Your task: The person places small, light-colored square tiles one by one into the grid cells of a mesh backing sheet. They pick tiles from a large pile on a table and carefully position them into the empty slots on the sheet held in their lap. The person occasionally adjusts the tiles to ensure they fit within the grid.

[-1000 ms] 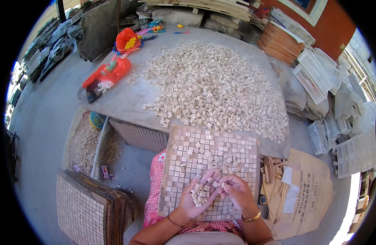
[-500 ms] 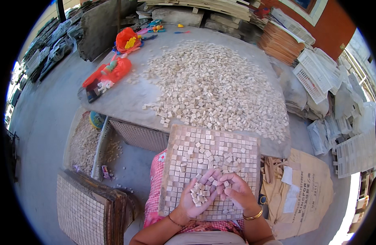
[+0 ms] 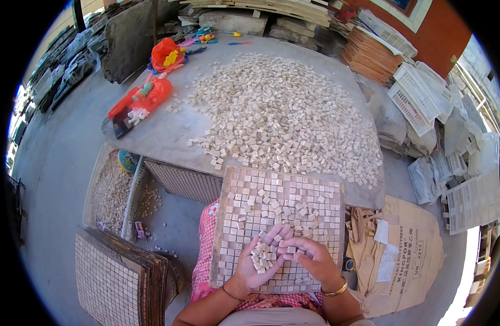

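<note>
Palm up, my left hand [image 3: 252, 276] is cupped around a small heap of pale stone mosaic tiles [image 3: 263, 256]. My right hand [image 3: 315, 259] is just beside it, thumb and fingers pinched on one small tile [image 3: 291, 250]. Both hands are over the lower half of a square gridded mosaic board [image 3: 337, 217] that leans on my lap. Pale square tiles fill many of its cells, and others are empty. Several loose tiles [image 3: 301, 213] lie scattered on top of the grid, above my hands.
A stone table [image 3: 168, 133] ahead bears a wide pile of tiles [image 3: 293, 119] and red plastic bags [image 3: 166, 54]. At left are a crate of tile pieces [image 3: 111, 190] and stacked mosaic boards [image 3: 111, 271]. A brown paper sack [image 3: 416, 261] and white plastic crates [image 3: 416, 100] are at right.
My right hand has shifted slightly left, closer to the left palm, and its fingers are more bent together. The left hand stays cupped around its tiles. The whole view has shifted slightly.
</note>
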Tool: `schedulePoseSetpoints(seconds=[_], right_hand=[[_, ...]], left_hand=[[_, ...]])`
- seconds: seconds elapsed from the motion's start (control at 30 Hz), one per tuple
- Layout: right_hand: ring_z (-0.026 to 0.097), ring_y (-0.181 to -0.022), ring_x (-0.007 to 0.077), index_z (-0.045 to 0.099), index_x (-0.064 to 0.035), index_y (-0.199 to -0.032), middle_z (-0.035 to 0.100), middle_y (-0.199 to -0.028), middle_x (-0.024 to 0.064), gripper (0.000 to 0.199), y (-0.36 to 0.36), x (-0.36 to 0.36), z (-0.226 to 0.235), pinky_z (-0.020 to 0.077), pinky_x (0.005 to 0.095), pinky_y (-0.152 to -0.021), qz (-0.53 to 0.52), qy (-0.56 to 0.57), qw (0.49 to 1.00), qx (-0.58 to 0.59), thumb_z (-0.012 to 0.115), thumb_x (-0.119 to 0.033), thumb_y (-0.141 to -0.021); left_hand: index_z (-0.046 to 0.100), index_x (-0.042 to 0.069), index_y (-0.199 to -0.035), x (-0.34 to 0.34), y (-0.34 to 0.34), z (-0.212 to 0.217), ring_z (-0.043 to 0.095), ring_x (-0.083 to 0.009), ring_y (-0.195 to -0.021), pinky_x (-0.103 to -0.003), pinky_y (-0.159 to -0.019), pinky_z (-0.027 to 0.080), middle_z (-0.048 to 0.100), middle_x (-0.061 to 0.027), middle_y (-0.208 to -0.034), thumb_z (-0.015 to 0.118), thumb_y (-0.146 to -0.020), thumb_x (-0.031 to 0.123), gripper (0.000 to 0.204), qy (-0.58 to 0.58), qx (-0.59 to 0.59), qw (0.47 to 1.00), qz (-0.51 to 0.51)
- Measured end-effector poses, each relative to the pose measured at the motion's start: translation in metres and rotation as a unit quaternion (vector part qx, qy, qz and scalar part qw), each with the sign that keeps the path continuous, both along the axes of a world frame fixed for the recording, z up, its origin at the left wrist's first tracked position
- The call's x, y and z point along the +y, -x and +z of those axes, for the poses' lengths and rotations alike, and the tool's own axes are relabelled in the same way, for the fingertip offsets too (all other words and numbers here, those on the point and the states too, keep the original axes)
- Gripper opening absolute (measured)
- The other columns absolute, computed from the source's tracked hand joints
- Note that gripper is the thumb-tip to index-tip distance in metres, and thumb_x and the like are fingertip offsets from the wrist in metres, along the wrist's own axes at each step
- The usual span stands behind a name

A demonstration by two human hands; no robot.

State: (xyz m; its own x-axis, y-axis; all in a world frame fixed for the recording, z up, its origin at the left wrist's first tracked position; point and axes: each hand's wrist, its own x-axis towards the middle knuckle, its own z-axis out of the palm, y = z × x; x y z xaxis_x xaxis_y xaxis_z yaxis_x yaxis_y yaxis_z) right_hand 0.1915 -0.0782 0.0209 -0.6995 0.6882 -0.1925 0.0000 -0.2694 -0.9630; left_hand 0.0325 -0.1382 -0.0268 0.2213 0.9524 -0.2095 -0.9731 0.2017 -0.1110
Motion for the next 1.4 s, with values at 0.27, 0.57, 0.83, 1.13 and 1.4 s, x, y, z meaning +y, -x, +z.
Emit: schedulePoseSetpoints(seconds=[0.27, 0.57, 0.83, 1.13, 1.4], right_hand=[[0.065, -0.07, 0.0142, 0.06, 0.0025, -0.106, 0.066, -0.083, 0.0104, 0.02, 0.002, -0.009, 0.002, 0.0522, 0.025, -0.062, -0.051, -0.092, 0.982, -0.155, 0.055, -0.006, -0.089], [0.062, -0.066, 0.0165, 0.063, -0.0006, -0.1, 0.065, -0.08, 0.0107, 0.022, 0.014, -0.011, 0.005, 0.0489, 0.0274, -0.06, -0.088, -0.289, 0.936, -0.182, 0.067, -0.009, -0.08], [0.06, -0.068, 0.0226, 0.063, -0.0047, -0.09, 0.059, -0.082, 0.0108, 0.021, 0.016, -0.02, -0.008, 0.048, 0.03, -0.062, -0.036, -0.387, 0.894, -0.223, 0.073, -0.013, -0.073], [0.052, -0.07, 0.0104, 0.052, -0.0024, -0.106, 0.054, -0.094, 0.0041, 0.028, -0.004, -0.011, 0.007, 0.0434, 0.0265, -0.059, -0.025, 0.075, 0.995, 0.06, 0.065, -0.013, -0.084], [0.05, -0.062, 0.0148, 0.064, -0.0051, -0.097, 0.054, -0.074, 0.0069, 0.022, 0.016, -0.022, -0.006, 0.0419, 0.0282, -0.058, -0.032, -0.31, 0.933, -0.179, 0.069, -0.013, -0.077]], left_hand=[[0.027, 0.005, -0.143, -0.001, -0.002, -0.003, 0.033, -0.0229, -0.132, -0.039, -0.108, 0.029, 0.03, -0.009, -0.147, 0.039, -0.094, 0.039, 0.06, -0.006, -0.04, 0.999, -0.016], [0.024, 0.004, -0.143, -0.005, 0.0, -0.001, 0.031, -0.0211, -0.134, -0.034, -0.106, 0.031, 0.03, -0.0102, -0.146, 0.041, -0.095, 0.041, 0.063, -0.02, -0.014, 0.999, -0.043], [0.02, 0.004, -0.145, -0.003, -0.001, -0.001, 0.027, -0.0213, -0.136, -0.037, -0.106, 0.031, 0.027, -0.0105, -0.148, 0.039, -0.094, 0.043, 0.066, -0.029, -0.018, 0.999, -0.026], [0.024, 0.004, -0.143, -0.004, 0.0, 0.0, 0.028, -0.0209, -0.135, -0.037, -0.108, 0.029, 0.03, -0.0106, -0.147, 0.042, -0.093, 0.041, 0.065, -0.012, -0.017, 1.0, -0.023], [0.025, 0.003, -0.143, -0.004, -0.008, 0.001, 0.028, -0.0211, -0.136, -0.034, -0.107, 0.031, 0.029, -0.0106, -0.147, 0.037, -0.095, 0.041, 0.063, -0.003, 0.022, 1.0, -0.018]])
